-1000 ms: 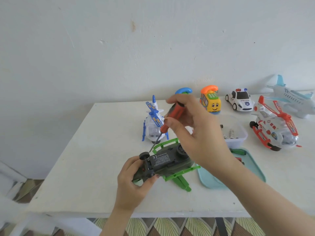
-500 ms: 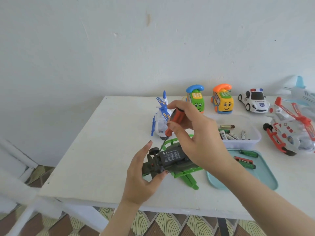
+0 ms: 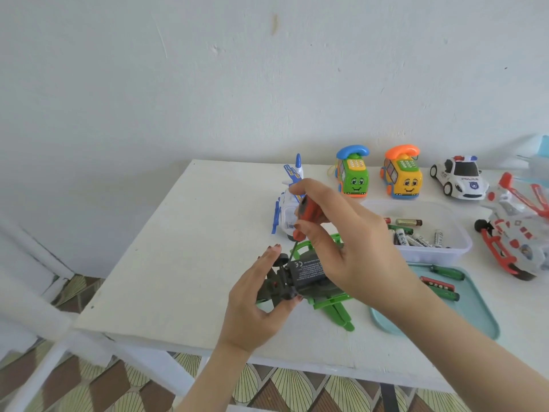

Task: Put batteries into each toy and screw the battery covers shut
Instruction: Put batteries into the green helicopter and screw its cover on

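A dark green toy helicopter [image 3: 306, 278] lies belly-up on the white table [image 3: 178, 248], its green rotor blades underneath. My left hand [image 3: 258, 304] steadies its tail end, thumb against the body and fingers straight along the far side. My right hand [image 3: 347, 248] grips a red-handled screwdriver [image 3: 307, 214]; its thin shaft slants down to the edge of the black battery cover. A clear tub [image 3: 445, 251] behind my right hand contains several batteries.
A blue-and-white helicopter [image 3: 289, 200] stands behind my hands. Green and yellow phone cars [image 3: 353, 176], a police car [image 3: 460, 179] and a red-and-white helicopter [image 3: 517, 236] line the back and right. A teal tray [image 3: 475, 310] carries screwdrivers.
My left-hand fingers have uncurled from the helicopter's tail and straightened along it. The screwdriver tip has come down onto the toy's underside. My head has turned left.
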`<state>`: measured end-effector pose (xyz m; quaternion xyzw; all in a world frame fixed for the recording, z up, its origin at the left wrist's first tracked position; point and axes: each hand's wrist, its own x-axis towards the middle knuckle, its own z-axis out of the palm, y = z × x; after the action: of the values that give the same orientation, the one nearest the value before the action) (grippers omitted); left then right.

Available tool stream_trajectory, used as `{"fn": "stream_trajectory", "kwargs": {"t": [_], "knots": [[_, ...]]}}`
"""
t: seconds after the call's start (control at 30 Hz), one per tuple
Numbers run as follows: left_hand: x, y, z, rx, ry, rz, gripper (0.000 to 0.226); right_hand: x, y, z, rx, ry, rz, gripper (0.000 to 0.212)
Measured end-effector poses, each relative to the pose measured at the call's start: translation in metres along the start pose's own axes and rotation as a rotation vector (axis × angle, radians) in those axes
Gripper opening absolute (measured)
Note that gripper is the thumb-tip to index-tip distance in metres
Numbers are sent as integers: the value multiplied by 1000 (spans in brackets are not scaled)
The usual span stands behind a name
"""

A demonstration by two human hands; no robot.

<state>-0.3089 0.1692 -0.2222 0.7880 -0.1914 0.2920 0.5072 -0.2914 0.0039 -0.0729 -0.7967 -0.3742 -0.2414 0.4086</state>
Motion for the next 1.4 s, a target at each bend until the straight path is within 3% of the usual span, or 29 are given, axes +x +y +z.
{"fn": "stream_trajectory", "kwargs": {"t": [0.2,0.37,0.5,0.7,1.0,1.2,1.4], "knots": [[0,1,0,9,1,3,72,2,-1,2,71,38,27,35],[0,0,1,9,6,1,72,16,-5,5,51,241,22,30],[0,0,1,5,4,-14,73,13,-6,8,107,161,63,27],[1,2,1,7,9,-10,74,19,-9,8,19,207,-11,28],[1,0,2,17,26,-29,73,16,-5,1,-25,80,-123,24],[0,1,1,18,11,-28,75,14,-4,-1,76,-23,-27,38],[0,2,1,24,6,-13,74,20,-5,4,22,178,-60,39]]}}
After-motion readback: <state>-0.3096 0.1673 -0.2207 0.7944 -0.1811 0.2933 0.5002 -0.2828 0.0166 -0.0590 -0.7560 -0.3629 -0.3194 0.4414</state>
